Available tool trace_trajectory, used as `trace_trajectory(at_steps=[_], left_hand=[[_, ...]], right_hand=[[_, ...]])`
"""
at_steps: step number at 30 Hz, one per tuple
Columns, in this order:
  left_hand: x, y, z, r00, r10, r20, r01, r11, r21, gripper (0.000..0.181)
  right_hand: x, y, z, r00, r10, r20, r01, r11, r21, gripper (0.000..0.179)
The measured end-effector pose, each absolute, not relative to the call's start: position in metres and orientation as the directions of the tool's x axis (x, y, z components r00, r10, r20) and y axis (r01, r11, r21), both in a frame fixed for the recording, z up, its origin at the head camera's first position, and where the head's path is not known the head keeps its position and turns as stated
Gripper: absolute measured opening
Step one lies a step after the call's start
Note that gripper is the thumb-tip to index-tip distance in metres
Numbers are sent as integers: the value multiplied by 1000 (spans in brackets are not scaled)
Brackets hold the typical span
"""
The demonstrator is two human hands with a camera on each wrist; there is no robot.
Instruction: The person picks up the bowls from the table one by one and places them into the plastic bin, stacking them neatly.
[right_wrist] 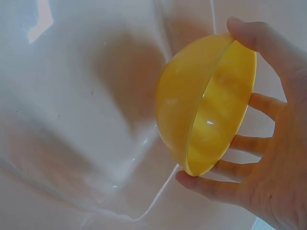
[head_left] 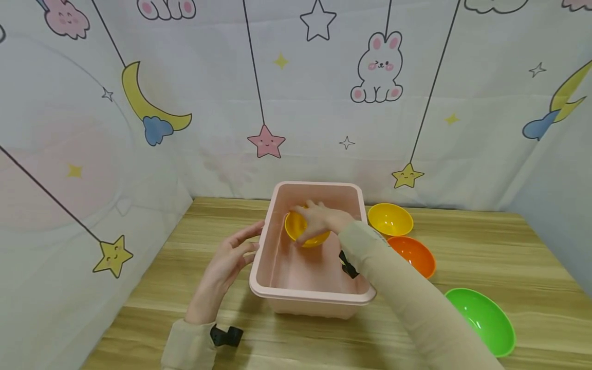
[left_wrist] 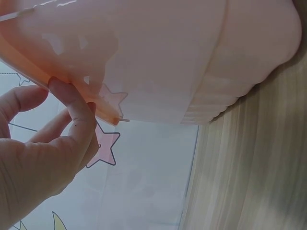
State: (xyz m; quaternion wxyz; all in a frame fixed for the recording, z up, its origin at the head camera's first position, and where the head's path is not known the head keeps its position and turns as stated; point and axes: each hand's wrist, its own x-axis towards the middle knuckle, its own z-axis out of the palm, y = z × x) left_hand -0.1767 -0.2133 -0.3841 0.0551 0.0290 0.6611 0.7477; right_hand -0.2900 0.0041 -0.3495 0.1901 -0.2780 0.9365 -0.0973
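Note:
Inside a pink plastic bin (head_left: 314,296), my right hand (head_left: 319,218) spans a yellow bowl (head_left: 296,226) and holds it by its rim. In the right wrist view the thumb is on one side of the yellow bowl (right_wrist: 192,100) and the fingers (right_wrist: 206,187) along the other. The bowl's hollow faces the palm there. At the bin's left side, my left hand (head_left: 231,257) touches the outside of the rim with its fingertips. In the left wrist view its relaxed fingers (left_wrist: 72,103) rest against the edge of the lip.
A second yellow bowl (head_left: 390,219) lies right of the bin, followed by an orange bowl (head_left: 416,255), partly behind my right sleeve, and a green bowl (head_left: 485,321) nearer me. A patterned cloth (head_left: 314,113) stands behind the wooden table (head_left: 217,216).

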Motion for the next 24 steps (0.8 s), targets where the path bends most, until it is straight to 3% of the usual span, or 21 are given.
trace_trajectory(at_steps=[24], left_hand=[[-176, -214, -384, -991, 130, -23, -39, -120, 992, 56]], right_hand=[[-293, -2, -358, -789, -504, -353, -443, 863, -243, 86]])
